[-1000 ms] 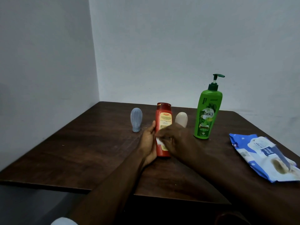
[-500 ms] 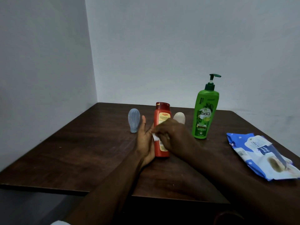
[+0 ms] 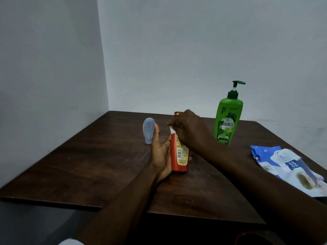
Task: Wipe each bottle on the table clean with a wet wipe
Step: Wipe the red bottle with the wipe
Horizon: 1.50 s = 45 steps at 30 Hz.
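A red bottle (image 3: 179, 156) with a yellow label stands upright in the middle of the dark wooden table (image 3: 88, 165). My left hand (image 3: 160, 152) grips its lower left side, thumb raised. My right hand (image 3: 187, 129) presses a small white wet wipe (image 3: 172, 130) against the bottle's upper part, near the cap. A small grey-blue bottle (image 3: 148, 132) stands upside down on its cap to the left. A tall green pump bottle (image 3: 228, 117) stands to the right. My right hand hides the small white bottle behind the red one.
A blue and white pack of wet wipes (image 3: 286, 167) lies at the table's right edge. Pale walls close off the back and left sides of the table. The near table edge runs just in front of my forearms.
My right hand has slid the wipe up the red bottle from its lower part to near the cap. My left hand has kept hold of the bottle, its thumb lifting off.
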Each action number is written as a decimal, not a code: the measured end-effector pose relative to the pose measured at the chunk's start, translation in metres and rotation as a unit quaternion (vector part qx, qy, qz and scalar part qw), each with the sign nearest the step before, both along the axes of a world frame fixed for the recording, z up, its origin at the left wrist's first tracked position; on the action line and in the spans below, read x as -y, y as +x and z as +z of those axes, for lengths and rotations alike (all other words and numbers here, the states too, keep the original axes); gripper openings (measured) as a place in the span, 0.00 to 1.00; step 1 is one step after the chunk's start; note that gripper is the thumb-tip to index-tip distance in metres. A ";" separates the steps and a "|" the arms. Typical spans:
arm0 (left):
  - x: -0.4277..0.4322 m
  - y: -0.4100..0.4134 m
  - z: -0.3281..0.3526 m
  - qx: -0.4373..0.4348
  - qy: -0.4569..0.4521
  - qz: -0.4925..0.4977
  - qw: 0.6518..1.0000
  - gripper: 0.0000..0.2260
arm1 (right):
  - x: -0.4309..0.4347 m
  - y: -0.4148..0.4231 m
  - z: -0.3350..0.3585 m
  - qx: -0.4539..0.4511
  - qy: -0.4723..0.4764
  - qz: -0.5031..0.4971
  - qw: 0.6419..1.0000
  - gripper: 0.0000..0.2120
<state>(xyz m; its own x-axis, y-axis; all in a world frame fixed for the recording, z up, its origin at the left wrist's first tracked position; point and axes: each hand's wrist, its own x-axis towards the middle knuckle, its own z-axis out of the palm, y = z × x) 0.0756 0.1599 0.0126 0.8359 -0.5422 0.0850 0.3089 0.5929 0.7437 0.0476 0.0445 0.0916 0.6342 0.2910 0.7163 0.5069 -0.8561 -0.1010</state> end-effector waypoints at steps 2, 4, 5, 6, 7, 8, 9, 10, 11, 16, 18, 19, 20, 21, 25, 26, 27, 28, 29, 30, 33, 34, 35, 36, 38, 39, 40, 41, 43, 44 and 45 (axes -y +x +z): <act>0.000 -0.001 -0.001 -0.011 -0.019 0.002 1.000 0.42 | -0.001 -0.014 -0.013 -0.023 -0.038 0.020 0.999 0.10; -0.002 -0.002 0.001 -0.020 -0.026 0.007 0.999 0.42 | 0.000 -0.032 -0.029 -0.063 -0.072 0.029 0.995 0.10; -0.003 -0.002 0.001 -0.017 -0.024 0.005 1.000 0.43 | 0.000 -0.041 -0.037 -0.073 -0.085 0.030 0.993 0.11; -0.004 -0.003 0.003 -0.016 -0.022 -0.002 1.000 0.43 | 0.001 -0.048 -0.044 -0.076 -0.093 0.031 0.992 0.13; -0.004 -0.005 0.005 -0.015 -0.022 -0.008 1.000 0.43 | 0.002 -0.055 -0.049 -0.074 -0.102 0.032 0.992 0.15; -0.005 -0.007 0.006 -0.015 -0.024 -0.013 1.000 0.44 | 0.002 -0.060 -0.054 -0.067 -0.114 0.037 0.991 0.15; -0.004 -0.008 0.007 -0.014 -0.029 -0.015 0.999 0.44 | 0.002 -0.065 -0.057 -0.056 -0.129 0.041 0.989 0.16; -0.004 -0.010 0.008 -0.015 -0.034 -0.016 0.999 0.45 | 0.001 -0.068 -0.061 -0.046 -0.141 0.046 0.988 0.17; -0.004 -0.011 0.008 -0.015 -0.040 -0.015 0.999 0.45 | 0.001 -0.071 -0.063 -0.038 -0.147 0.049 0.987 0.18; -0.005 -0.011 0.009 -0.005 -0.041 -0.024 0.999 0.45 | 0.003 -0.071 -0.066 -0.032 -0.123 0.053 0.991 0.14; -0.005 -0.010 0.009 -0.004 -0.033 -0.021 0.999 0.45 | 0.002 -0.069 -0.066 -0.043 -0.104 0.063 0.992 0.13; -0.006 -0.010 0.010 -0.004 -0.027 -0.018 0.999 0.44 | 0.003 -0.066 -0.065 -0.047 -0.100 0.065 0.992 0.13; -0.006 -0.010 0.011 -0.007 -0.023 -0.017 1.000 0.44 | 0.004 -0.064 -0.063 -0.048 -0.096 0.064 0.992 0.14; -0.006 -0.011 0.011 -0.009 -0.020 -0.016 1.000 0.43 | 0.006 -0.060 -0.058 -0.049 -0.090 0.060 0.993 0.14; -0.004 -0.008 0.005 -0.009 -0.018 0.004 1.000 0.41 | 0.007 -0.039 -0.031 -0.023 -0.048 0.036 0.998 0.11; -0.003 -0.007 0.004 -0.005 -0.021 0.003 1.000 0.41 | 0.007 -0.033 -0.024 -0.013 -0.037 0.031 0.999 0.11; -0.002 -0.006 0.002 -0.001 -0.019 0.001 1.000 0.42 | 0.008 -0.026 -0.016 -0.002 -0.025 0.026 0.999 0.11; -0.002 -0.004 0.001 0.005 -0.015 -0.002 1.000 0.41 | 0.008 -0.021 -0.009 0.011 -0.011 0.021 1.000 0.11; -0.001 -0.003 0.001 0.010 -0.006 -0.003 1.000 0.41 | 0.010 -0.015 -0.002 0.023 0.004 0.013 1.000 0.11; -0.001 -0.002 0.000 0.016 0.002 -0.006 1.000 0.41 | 0.012 -0.010 0.005 0.034 0.019 0.003 0.999 0.11; -0.002 0.000 0.001 0.027 0.011 -0.018 0.999 0.40 | 0.016 0.001 0.017 0.045 0.064 -0.009 0.997 0.10; -0.002 -0.001 0.002 0.029 0.011 -0.018 0.999 0.40 | 0.016 0.001 0.017 0.046 0.069 -0.008 0.997 0.09; -0.002 -0.001 0.003 0.029 0.012 -0.015 0.999 0.39 | 0.017 0.001 0.015 0.046 0.068 -0.007 0.997 0.09; -0.002 -0.002 0.003 0.026 0.013 -0.010 1.000 0.39 | 0.016 -0.002 0.010 0.041 0.063 -0.003 0.997 0.09; -0.001 -0.003 0.002 0.016 0.010 -0.002 1.000 0.38 | 0.016 -0.011 -0.004 0.023 0.052 0.006 0.998 0.10; -0.002 -0.003 0.002 0.011 0.003 -0.005 1.000 0.37 | 0.016 -0.017 -0.013 0.015 0.049 0.013 0.999 0.10; -0.003 -0.004 0.002 0.005 -0.004 -0.009 1.000 0.36 | 0.016 -0.023 -0.023 0.003 0.046 0.022 0.999 0.10; -0.005 -0.005 0.003 -0.001 -0.007 -0.010 1.000 0.35 | 0.015 -0.030 -0.033 -0.013 0.043 0.030 0.999 0.09; -0.006 -0.006 0.005 -0.006 -0.001 -0.012 1.000 0.33 | 0.015 -0.044 -0.053 -0.042 0.024 0.038 0.998 0.09; -0.006 -0.007 0.006 -0.005 0.001 -0.015 1.000 0.32 | 0.015 -0.051 -0.062 -0.047 0.007 0.041 0.998 0.09; -0.005 -0.007 0.006 -0.007 -0.006 -0.021 1.000 0.32 | 0.016 -0.056 -0.069 -0.052 -0.009 0.044 0.998 0.09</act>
<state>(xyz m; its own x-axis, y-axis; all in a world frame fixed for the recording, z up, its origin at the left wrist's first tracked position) 0.0683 0.1650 0.0191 0.8134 -0.5761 0.0807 0.3436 0.5878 0.7324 -0.0087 0.0284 0.0222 0.6767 0.3614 0.6415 0.5679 -0.8107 -0.1422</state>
